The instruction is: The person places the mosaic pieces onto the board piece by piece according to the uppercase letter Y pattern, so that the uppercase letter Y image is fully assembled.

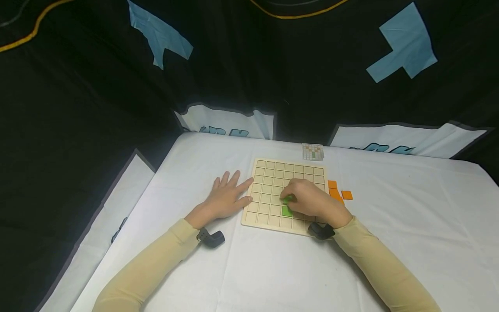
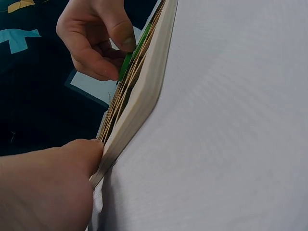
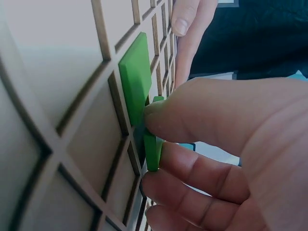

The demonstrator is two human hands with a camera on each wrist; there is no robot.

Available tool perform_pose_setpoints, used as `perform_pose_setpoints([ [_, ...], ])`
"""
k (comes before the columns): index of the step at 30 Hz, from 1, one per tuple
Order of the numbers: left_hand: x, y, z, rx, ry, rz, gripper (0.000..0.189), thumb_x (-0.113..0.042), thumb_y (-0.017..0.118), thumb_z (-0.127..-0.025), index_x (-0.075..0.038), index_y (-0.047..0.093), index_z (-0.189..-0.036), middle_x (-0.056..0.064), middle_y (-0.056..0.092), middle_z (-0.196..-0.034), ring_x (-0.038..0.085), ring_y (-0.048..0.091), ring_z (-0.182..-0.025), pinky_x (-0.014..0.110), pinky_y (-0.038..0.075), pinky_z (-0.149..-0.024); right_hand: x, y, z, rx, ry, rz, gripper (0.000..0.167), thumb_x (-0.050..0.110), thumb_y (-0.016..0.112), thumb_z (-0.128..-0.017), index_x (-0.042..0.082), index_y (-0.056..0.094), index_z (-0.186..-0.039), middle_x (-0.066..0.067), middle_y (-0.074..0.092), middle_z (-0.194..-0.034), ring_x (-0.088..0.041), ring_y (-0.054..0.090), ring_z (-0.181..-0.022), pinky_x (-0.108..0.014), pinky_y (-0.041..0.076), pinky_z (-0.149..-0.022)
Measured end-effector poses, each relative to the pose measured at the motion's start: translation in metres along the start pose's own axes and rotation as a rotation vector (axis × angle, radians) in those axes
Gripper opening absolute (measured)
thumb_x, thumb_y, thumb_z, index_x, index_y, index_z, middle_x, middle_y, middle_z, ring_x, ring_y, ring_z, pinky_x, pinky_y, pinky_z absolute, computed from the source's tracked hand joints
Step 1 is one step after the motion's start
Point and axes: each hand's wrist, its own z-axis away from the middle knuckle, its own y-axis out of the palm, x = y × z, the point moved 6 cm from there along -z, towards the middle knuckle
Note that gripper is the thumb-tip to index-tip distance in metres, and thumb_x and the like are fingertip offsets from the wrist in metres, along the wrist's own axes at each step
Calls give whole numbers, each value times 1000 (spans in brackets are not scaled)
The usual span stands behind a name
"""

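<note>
A wooden grid board (image 1: 269, 186) with square cells lies on the white table. One green square tile (image 1: 286, 211) sits in a cell toward its near side. Just beyond it, my right hand (image 1: 312, 200) pinches a second green tile (image 3: 153, 151) between thumb and fingers, tilted against the grid in the right wrist view. My left hand (image 1: 224, 199) is spread flat at the board's left edge, its thumb and index fingertip touching the rim. Part of the held tile is hidden behind the right hand's fingers.
Several orange tiles (image 1: 347, 195) lie right of the board, some partly hidden by the right hand. A small stack of cards with a printed grid (image 1: 313, 152) is beyond the board's far edge. Black cloth (image 1: 249, 78) hangs behind the table.
</note>
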Motion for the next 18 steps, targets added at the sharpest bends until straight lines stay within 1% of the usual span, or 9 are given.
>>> perform_pose_setpoints([
  [5,-1,0,0,3,-1,-12,65,-50,44,-105,-25,29,-163,24,9,-171,53,0,-156,71,2,-123,1,0,0,0,-3,2,29,-3,69,-81,6,80,-106,-5,76,-104,-19,67,-97,-36,56,-88],
  [18,-2,-1,1,0,0,-19,64,-50,43,-105,-25,29,-162,24,10,-170,53,0,-156,71,3,-123,0,2,0,3,4,-5,32,-5,67,-80,6,80,-107,-6,76,-105,-20,68,-100,-37,57,-90],
])
